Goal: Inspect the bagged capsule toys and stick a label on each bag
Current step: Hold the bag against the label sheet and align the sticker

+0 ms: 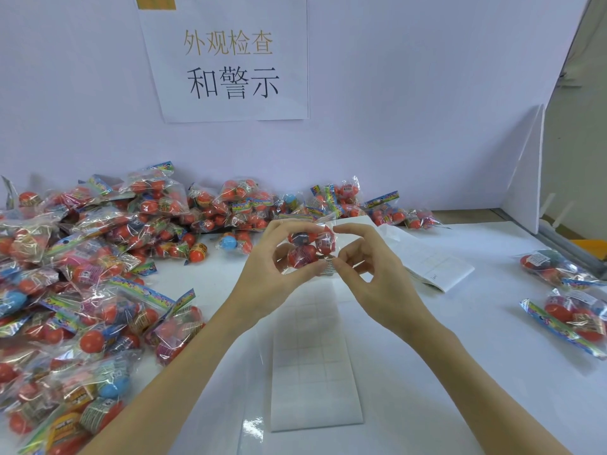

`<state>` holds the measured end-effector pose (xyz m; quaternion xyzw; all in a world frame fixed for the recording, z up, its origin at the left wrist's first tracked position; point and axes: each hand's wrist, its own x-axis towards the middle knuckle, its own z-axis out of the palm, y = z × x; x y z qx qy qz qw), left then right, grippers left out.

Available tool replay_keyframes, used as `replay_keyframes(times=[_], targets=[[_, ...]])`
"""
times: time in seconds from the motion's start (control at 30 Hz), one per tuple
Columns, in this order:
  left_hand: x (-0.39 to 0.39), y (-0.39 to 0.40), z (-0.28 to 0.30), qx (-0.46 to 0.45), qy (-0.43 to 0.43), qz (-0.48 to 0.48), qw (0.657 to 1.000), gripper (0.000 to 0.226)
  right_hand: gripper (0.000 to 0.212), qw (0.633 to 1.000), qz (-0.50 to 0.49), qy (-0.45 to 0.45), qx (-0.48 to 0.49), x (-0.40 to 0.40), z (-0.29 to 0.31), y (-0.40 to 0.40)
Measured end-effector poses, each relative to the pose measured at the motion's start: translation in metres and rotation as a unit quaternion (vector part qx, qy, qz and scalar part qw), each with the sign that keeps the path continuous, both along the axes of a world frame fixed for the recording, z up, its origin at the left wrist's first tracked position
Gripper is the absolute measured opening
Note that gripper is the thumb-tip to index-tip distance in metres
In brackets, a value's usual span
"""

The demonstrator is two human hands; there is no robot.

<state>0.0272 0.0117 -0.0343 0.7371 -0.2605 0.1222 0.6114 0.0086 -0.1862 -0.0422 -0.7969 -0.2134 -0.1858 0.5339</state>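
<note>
Left hand [269, 257] held a clear bag [310, 247] of red capsule toys up above the white table [460, 356], mid-frame, thumb and curled fingers wrapped round the bag's left side and bottom edge. Right hand [364, 267] was at the bag's right side, thumb and a fingertip pinching a small white label [328, 267] with fine print at the bag's lower right corner; index finger arched over the top right of the bag, other fingers loosely curled. Could not tell if the label was fully stuck down. Bag held three red capsules as far as visible, one with a dark patch. Below the hands, a white label backing sheet [315, 366] lay flat on the table, faint grid of squares on it. A second folded sheet or paper [430, 261] lay just behind the right hand, text too small to read. Big loose pile of bagged capsule toys [98, 264] covered the left side and ran along the back wall, mostly red capsules, a few blue and yellow ones, bags with rainbow header strips. Two separate bags [571, 290] lay at the far right edge, well apart from the pile. Paper sign [230, 60] with Chinese characters hung on the white back wall. A white divider panel [525, 172] stood upright at right.
</note>
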Motion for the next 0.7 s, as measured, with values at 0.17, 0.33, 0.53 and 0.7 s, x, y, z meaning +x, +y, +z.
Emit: replay_keyframes(times=[0.17,0.33,0.53,0.7], targets=[[-0.0012,-0.0014,-0.0004,-0.02,0.016,-0.003,1.0,0.043,0.045,0.999,-0.052,-0.003,-0.01,0.001,-0.0009,0.0004],[-0.0001,0.001,0.0003,-0.087,0.061,-0.046,0.993,0.054,0.037,0.985,-0.082,0.149,0.028,0.0032,0.0026,-0.0033],[-0.0025,-0.0026,0.0022,-0.119,0.075,-0.08,0.987,0.077,0.041,0.968,0.09,0.223,0.076,-0.0038,0.0036,0.006],[0.0001,0.0014,0.0026,-0.1,0.08,-0.088,0.988,0.08,0.045,0.962,0.111,0.22,0.121,-0.0018,-0.0002,0.0015]])
